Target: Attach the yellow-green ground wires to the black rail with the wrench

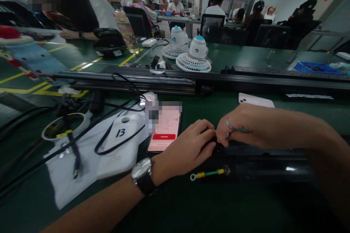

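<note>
At the left on the green table we see a roll of tape [47, 133], then a white device [123, 161] lying on paper, and right of it a phone [164, 143] with its screen lit. Our left hand [193, 145], a watch [142, 170] on its wrist, comes next: its fingers are curled, half closed, tips at the left end of a black bar [269, 167]. Just on the near side of that end lies a short green wire [210, 173] with a ring terminal. Our right hand [232, 129], wearing a ring [229, 123], bends down from the right, fingers folded close and touching the left fingertips. We cannot tell what either hand grips, since the fingers hide it. On the far side of the right hand lies a pale phone [257, 101].
</note>
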The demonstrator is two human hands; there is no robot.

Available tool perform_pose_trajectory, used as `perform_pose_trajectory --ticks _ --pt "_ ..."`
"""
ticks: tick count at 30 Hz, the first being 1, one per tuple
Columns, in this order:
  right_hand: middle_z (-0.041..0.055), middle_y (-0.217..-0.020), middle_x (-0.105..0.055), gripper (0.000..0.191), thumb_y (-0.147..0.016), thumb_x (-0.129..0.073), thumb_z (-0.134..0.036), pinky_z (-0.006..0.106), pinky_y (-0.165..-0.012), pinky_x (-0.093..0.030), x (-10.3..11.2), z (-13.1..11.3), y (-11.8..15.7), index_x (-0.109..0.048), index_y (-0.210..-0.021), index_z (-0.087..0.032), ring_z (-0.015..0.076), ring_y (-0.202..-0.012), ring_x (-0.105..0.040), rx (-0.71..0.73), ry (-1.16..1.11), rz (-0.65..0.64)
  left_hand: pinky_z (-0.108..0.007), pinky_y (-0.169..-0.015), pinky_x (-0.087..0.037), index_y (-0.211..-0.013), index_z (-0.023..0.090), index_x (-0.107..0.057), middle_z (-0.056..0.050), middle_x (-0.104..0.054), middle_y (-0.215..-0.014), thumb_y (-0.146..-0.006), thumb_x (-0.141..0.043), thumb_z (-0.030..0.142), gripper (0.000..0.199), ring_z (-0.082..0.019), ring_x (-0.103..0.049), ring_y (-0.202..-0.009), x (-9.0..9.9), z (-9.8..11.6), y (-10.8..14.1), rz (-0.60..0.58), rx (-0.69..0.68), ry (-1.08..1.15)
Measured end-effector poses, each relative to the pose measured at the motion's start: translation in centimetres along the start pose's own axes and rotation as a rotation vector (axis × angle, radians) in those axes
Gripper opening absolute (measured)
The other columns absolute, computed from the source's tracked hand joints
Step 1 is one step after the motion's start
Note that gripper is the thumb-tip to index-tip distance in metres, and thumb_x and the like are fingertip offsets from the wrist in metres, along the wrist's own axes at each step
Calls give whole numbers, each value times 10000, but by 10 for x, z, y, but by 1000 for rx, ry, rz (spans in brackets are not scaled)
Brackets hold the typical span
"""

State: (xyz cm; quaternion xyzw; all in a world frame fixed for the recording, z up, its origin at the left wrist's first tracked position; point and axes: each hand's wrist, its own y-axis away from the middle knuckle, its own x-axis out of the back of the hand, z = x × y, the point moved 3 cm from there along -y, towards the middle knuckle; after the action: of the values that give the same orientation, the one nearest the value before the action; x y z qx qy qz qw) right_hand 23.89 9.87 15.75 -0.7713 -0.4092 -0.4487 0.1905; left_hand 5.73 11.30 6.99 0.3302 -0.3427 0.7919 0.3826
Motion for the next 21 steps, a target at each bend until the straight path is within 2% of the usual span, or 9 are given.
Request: perform_pose_trajectory --ticks 3,6,9,11,15,21 --pt "-33 -926 -744 211 -916 -622 -77 275 -772 -495 1 -6 2 -738 -971 -244 167 -817 -694 -42 47 30 -378 -897 -531 -1130 184 -617 -98 -541 -1173 -1023 -480 239 183 -213 -549 -1043 0 0 0 4 -11 -5" --pt "-22 -942 -752 102 -943 -683 -195 277 -759 -504 1 -9 2 -753 -1001 -242 175 -822 -699 -56 33 30 -375 -895 -528 -1122 177 -614 -101 -538 -1177 -1027 -474 243 181 -215 -548 -1049 0 1 0 -6 -5 -9" --pt "-8 -963 -756 137 -1004 -639 -281 278 -727 -497 1 -11 1 -755 -1066 -242 183 -831 -703 -62 40 36 -370 -885 -529 -1150 170 -604 -105 -539 -1169 -1033 -467 257 200 -214 -551 -1039 0 0 0 -3 -1 -7" --pt "-7 -970 -756 161 -1022 -604 -256 279 -714 -486 0 -12 0 -757 -1074 -252 184 -830 -702 -55 66 34 -373 -886 -530 -1198 172 -586 -109 -542 -1176 -1034 -465 260 222 -215 -554 -1037 -1 -1 0 13 -11 -6" --pt "-3 -894 -743 180 -1000 -598 -213 292 -702 -470 -2 -16 3 -766 -954 -255 194 -776 -688 -68 116 56 -389 -913 -526 -1278 190 -544 -105 -546 -1176 -1025 -464 231 269 -219 -552 -1060 -2 -2 1 31 -30 4" --pt "8 -830 -707 123 -994 -612 -256 321 -699 -458 -9 -17 6 -735 -1009 -251 221 -755 -664 -90 147 98 -395 -930 -518 -1172 195 -582 -92 -546 -1152 -1023 -466 229 192 -220 -543 -1064 -1 1 0 21 -4 31"
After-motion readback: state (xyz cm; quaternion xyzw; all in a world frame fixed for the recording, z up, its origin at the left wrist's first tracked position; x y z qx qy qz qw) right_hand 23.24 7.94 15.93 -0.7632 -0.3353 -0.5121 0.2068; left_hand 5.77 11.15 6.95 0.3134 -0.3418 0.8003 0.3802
